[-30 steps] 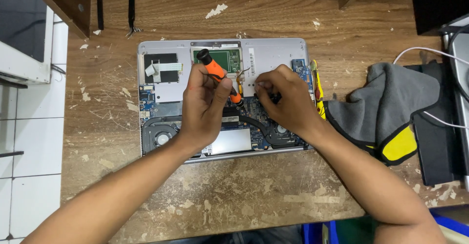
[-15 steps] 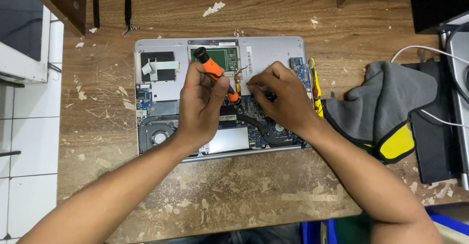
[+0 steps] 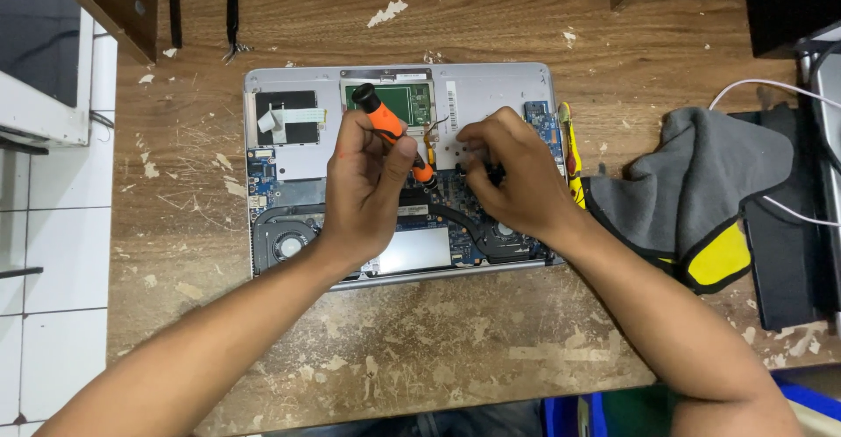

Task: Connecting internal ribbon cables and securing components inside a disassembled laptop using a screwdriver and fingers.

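Hands (image 3: pixel 368 183) barely shifted, grey cloth (image 3: pixel 701 192) beside laptop (image 3: pixel 289 161)

A narrow white printed label (image 3: pixel 452 106) sits upright on the opened laptop's (image 3: pixel 491 82) silver casing, beside its green board (image 3: pixel 412 100).

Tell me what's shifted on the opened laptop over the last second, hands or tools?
Almost nothing. The left hand keeps its grip on the orange screwdriver, tip down on the laptop board; the right hand stays pinched beside it. Grey cloth and yellow tool lie as before.
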